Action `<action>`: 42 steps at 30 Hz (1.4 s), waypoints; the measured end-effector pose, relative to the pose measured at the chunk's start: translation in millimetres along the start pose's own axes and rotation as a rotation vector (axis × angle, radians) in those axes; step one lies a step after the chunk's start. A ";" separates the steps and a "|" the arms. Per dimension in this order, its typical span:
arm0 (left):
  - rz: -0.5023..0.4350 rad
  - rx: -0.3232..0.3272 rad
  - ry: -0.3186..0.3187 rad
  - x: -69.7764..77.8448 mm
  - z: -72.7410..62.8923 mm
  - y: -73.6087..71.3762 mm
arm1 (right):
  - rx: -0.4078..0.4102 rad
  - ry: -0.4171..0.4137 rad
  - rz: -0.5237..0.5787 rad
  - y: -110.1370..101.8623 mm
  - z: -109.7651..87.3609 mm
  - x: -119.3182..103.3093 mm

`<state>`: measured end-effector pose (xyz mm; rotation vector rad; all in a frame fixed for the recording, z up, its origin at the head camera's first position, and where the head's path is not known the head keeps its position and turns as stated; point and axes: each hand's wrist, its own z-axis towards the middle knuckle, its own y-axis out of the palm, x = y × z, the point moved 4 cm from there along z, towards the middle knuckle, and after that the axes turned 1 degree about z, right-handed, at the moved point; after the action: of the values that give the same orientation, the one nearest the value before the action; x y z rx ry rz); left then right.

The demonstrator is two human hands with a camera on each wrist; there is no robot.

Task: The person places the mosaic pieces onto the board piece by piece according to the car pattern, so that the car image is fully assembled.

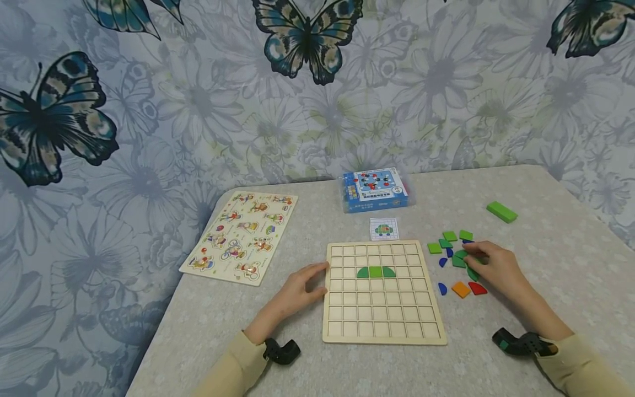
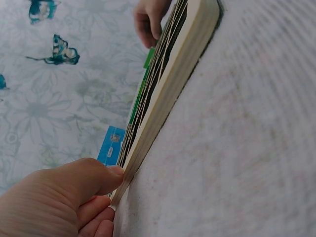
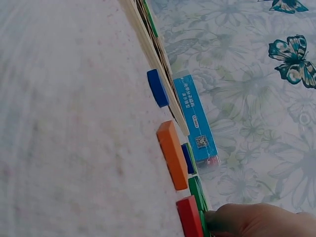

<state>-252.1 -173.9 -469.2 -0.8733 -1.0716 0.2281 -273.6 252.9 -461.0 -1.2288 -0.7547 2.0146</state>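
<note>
A wooden grid board (image 1: 382, 314) lies flat in front of me, with a green dome of pieces (image 1: 375, 272) set in its upper rows. My left hand (image 1: 317, 278) rests against the board's left edge. In the left wrist view its thumb (image 2: 101, 177) presses on the board's rim (image 2: 173, 84). My right hand (image 1: 475, 259) is over the loose pieces to the right of the board and pinches a green piece (image 1: 458, 259). In the right wrist view its fingertips (image 3: 222, 222) touch that green piece (image 3: 203, 222), beside a red piece (image 3: 189, 215).
Loose green squares (image 1: 450, 236), blue pieces (image 1: 442, 288), an orange piece (image 1: 461, 289) and a red piece (image 1: 478, 288) lie right of the board. Behind it are a pattern card (image 1: 384, 229) and a blue box (image 1: 376, 190). A green block (image 1: 501, 212) lies far right, a picture puzzle (image 1: 240, 236) left.
</note>
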 end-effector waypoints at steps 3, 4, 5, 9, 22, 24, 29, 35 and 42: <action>-0.007 0.001 0.004 0.5 -0.2 -0.7 | -0.001 0.028 0.007 -2.7 0.1 -2.1; -0.008 0.002 0.005 0.5 -0.3 -0.8 | -0.003 0.044 0.010 -4.0 0.3 -3.1; -0.009 0.002 0.004 0.5 -0.4 -0.9 | -0.002 0.054 0.013 -5.6 0.6 -4.2; -0.012 -0.001 -0.001 0.0 -0.4 -0.7 | 0.015 0.045 0.033 -12.8 4.1 -11.9; -0.005 -0.002 -0.004 -1.1 0.7 0.1 | 0.010 -0.142 0.200 -14.4 29.9 -88.6; -0.004 -0.002 -0.004 -1.0 0.4 0.1 | -0.004 -0.170 0.224 -8.9 34.3 -102.3; -0.008 -0.004 0.000 0.1 -0.3 0.2 | -0.040 -0.259 0.303 8.4 44.9 -135.1; 0.004 -0.008 0.003 0.5 -0.2 0.4 | -0.153 -0.311 0.395 38.2 49.1 -159.5; 0.003 -0.007 0.005 -0.2 0.3 0.3 | -0.276 -0.285 0.466 69.2 45.4 -179.2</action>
<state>-252.4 -173.7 -469.5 -0.8817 -1.0671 0.2246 -268.5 65.5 -399.3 -1.3852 -0.9786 2.5718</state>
